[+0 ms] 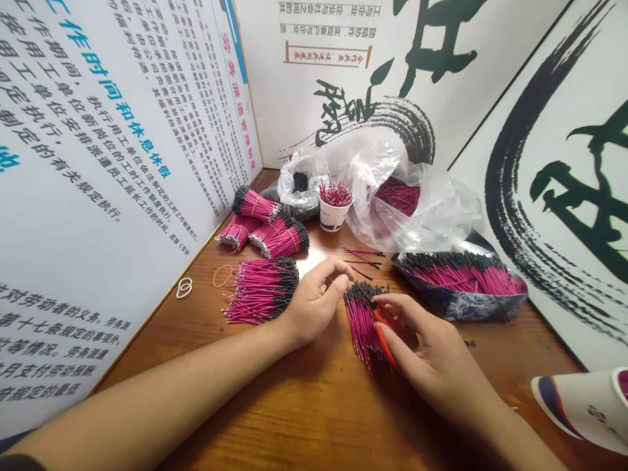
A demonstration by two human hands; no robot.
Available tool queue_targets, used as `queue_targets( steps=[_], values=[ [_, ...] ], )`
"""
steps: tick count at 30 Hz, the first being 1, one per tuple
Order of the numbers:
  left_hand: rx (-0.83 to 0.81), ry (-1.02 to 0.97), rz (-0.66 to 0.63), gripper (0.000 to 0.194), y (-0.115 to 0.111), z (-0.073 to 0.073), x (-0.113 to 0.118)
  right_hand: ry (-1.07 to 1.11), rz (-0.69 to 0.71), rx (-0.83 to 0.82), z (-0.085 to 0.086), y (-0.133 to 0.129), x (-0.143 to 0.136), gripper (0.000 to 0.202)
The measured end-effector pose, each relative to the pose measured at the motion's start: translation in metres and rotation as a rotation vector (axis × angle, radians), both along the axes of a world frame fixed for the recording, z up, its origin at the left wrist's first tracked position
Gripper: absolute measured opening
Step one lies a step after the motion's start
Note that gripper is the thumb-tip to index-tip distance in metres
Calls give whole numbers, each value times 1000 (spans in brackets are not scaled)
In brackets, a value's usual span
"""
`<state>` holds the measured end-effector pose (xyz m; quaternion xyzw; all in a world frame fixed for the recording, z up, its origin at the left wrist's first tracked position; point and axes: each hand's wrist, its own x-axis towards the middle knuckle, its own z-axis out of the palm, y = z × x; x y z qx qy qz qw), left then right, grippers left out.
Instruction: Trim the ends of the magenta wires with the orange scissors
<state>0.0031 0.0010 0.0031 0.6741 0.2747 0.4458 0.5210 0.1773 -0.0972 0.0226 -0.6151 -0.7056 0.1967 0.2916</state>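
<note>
My left hand [318, 297] is closed in a pinch beside a pile of pink wires with black ends [360, 324]. Whatever lies between its fingertips is too small to make out. Just right of it, my right hand [426, 347] is wrapped round red-handled pliers [387, 347], whose dark tip points at the black ends of that pile. Small black pieces [375, 289] lie at the pile's far edge. Under and left of my left wrist spreads a wide row of pink wires [260, 291], black ends to the right.
Rubber-banded wire bundles [265, 226] are stacked at the back left. Behind stand a paper cup of wires [331, 212] and clear plastic bags [432, 203]. A dark tray of wires [461, 281] sits right, another paper cup [583, 405] near right. Loose wires [363, 261] and rubber bands [223, 275] lie about.
</note>
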Motion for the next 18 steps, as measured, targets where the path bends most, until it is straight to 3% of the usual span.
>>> queue_targets(
  steps=[9,18],
  values=[
    [47,1,15,10,0,0,-1,-42,-42,138,2,-2,1,24],
    [68,47,28,11,0,1,-2,-63,-37,134,-1,-2,0,25]
  ],
)
